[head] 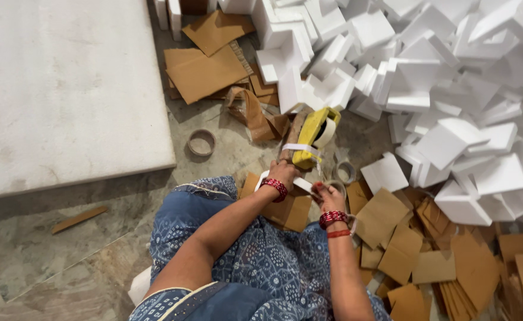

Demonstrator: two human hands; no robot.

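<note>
My left hand grips the handle of a yellow tape dispenser that carries a roll of pale tape. A white strip of tape wraps across the dispenser's body. My right hand is pinched on the tape end just right of and below the left hand. Both wrists wear red bangles. My lap in blue patterned cloth fills the lower middle.
A big pile of white foam blocks covers the upper right. Brown cardboard pieces lie at lower right and more cardboard sheets at top centre. An empty tape core lies on the floor. A large white slab fills the upper left.
</note>
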